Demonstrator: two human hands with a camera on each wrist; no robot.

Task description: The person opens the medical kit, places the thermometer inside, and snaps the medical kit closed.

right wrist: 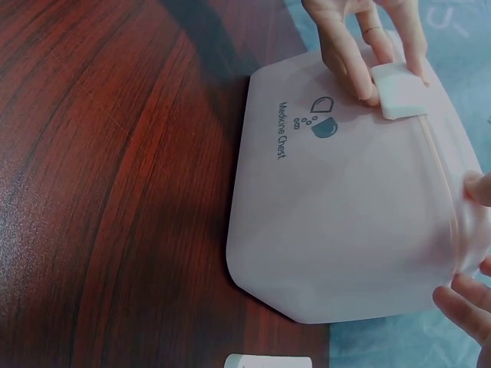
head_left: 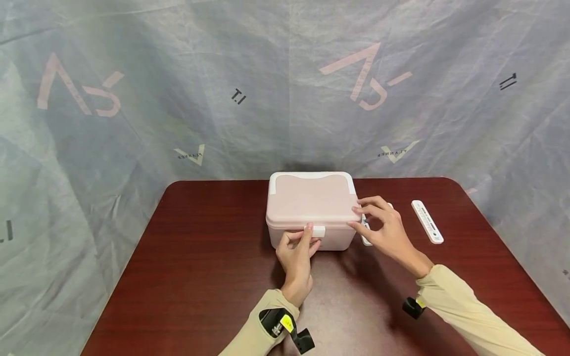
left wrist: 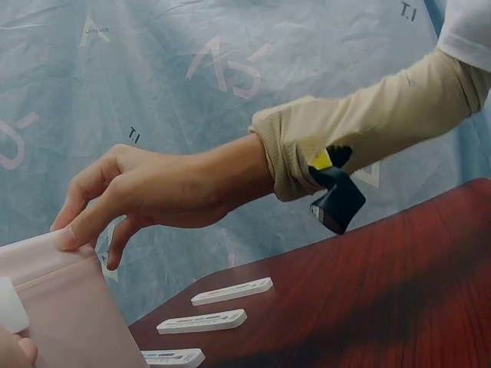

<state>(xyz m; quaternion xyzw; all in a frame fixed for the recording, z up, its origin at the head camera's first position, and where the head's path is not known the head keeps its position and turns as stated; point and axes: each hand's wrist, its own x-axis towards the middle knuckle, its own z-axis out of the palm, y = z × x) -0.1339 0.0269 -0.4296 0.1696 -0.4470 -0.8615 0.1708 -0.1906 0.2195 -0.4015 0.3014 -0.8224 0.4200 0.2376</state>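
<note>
A pale pink medicine chest (head_left: 311,200) with a white-trimmed lid stands near the table's back edge, its lid down. "Medicine Chest" is printed on its front (right wrist: 307,207). My left hand (head_left: 296,259) is at the front, pinching the white latch (right wrist: 400,90) between thumb and fingers. At the right front corner, my right hand (head_left: 385,230) grips the lid's edge, thumb (left wrist: 69,238) on the front and fingers round the side.
To the right of the chest lie three slim white test cassettes, one apart (head_left: 427,221) and one close beside the chest (left wrist: 173,358); another (left wrist: 201,321) is between them. A grey printed cloth (head_left: 249,99) hangs right behind the dark red wooden table (head_left: 200,257).
</note>
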